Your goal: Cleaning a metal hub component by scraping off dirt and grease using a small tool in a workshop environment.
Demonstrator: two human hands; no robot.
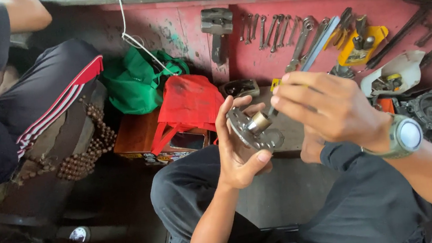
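Head view: left hand [240, 151] cups a round grey metal flange plate [248, 130], fingers curled behind it and the thumb hooked over its lower rim; the plate is tilted, face toward the camera, held above the lap. A short brass-coloured bush [259, 122] sits at its centre. Right hand [331, 108], with a wristwatch [405, 136] on it, has its fingers pressed together around the yellow handle of a thin tool [276, 93]; the dark tip appears to meet the bush. Judgement: the step in hand is working at the bush with the tool tip, either prying or seating it; which cannot be told. The next move calls for a steady plate and light, aimed pressure, since the tip could slip toward the left thumb.

Surroundings: red bag [189, 104], green bag [136, 82], spanners [270, 29] on a red wall, another person's leg [50, 100] at left
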